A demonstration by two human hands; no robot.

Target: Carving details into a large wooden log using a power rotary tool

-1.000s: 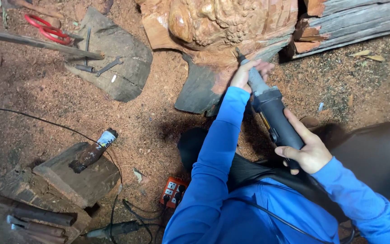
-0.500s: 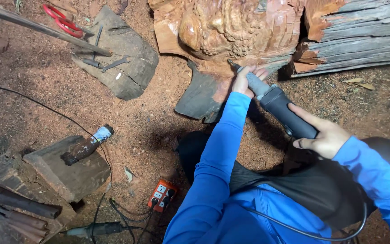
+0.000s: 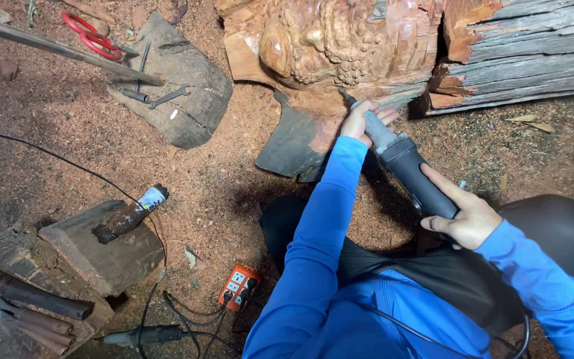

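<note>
Nearest the camera, the person's blue sleeves reach out over a dark apron and a floor thick with reddish sawdust (image 3: 187, 166). The right hand (image 3: 468, 218) is wrapped round the rear of a black power carving tool (image 3: 412, 174), fingers curled over its body. The tool slants up and leftward from there to the carved wood sculpture (image 3: 330, 46), its thin bit touching the sculpture's lower edge. The left hand (image 3: 365, 119) is closed round the tool's grey neck just behind the bit, resting against the sculpture's underside. To the left of the near sleeve, well short of the sculpture, an orange power strip (image 3: 238, 287) lies on the sawdust with black cords running from it, and a second dark tool (image 3: 142, 335) lies below and left of it. Further left sits a wood block (image 3: 104, 249) with a dark bottle (image 3: 129, 215) lying on top. Left of the sculpture, a flat grey stone (image 3: 181, 93) carries a wrench (image 3: 167, 97), with red-handled scissors (image 3: 91, 36) just beyond it. To the right of the sculpture lie weathered grey planks (image 3: 526, 60).
</note>
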